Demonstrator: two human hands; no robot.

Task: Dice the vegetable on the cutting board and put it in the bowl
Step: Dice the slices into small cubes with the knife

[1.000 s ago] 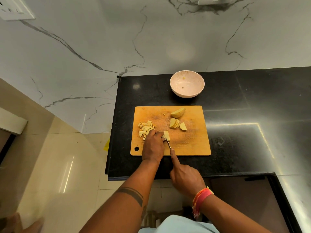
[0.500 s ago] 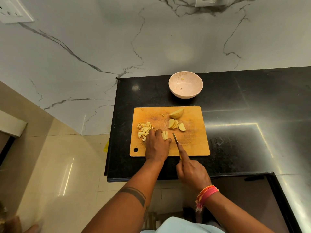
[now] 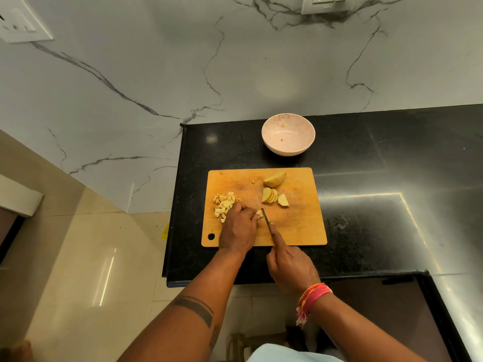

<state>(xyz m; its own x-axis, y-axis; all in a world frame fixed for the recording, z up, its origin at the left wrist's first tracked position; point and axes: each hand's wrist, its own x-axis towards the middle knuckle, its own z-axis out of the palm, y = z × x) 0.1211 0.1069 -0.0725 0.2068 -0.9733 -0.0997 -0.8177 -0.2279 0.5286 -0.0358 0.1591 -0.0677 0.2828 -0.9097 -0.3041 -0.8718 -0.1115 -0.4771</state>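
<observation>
The potato piece (image 3: pixel 259 213) being cut lay on the cutting board (image 3: pixel 300 231), pinned under the curled fingertips of the left hand (image 3: pixel 239 229) and touching the knife blade (image 3: pixel 266 216), which stood just to the right of those fingertips. The right hand (image 3: pixel 290 265) gripped the knife handle with its fingers wrapped round it — the index finger stretched forward along the back of the blade. Just beyond the left knuckles, to their left, sat a heap of diced pieces (image 3: pixel 224 203). Further out past the blade tip and to its right lay a fan of slices (image 3: pixel 269 195), one loose half-slice (image 3: pixel 283 200) beside them, and beyond those an uncut wedge (image 3: pixel 274 179). Well beyond the board's far edge stood the bowl (image 3: pixel 288 146) — pale, with a few small scraps inside — on the black counter (image 3: pixel 379 192). A red and orange thread band (image 3: pixel 312 297) circled the right wrist.
</observation>
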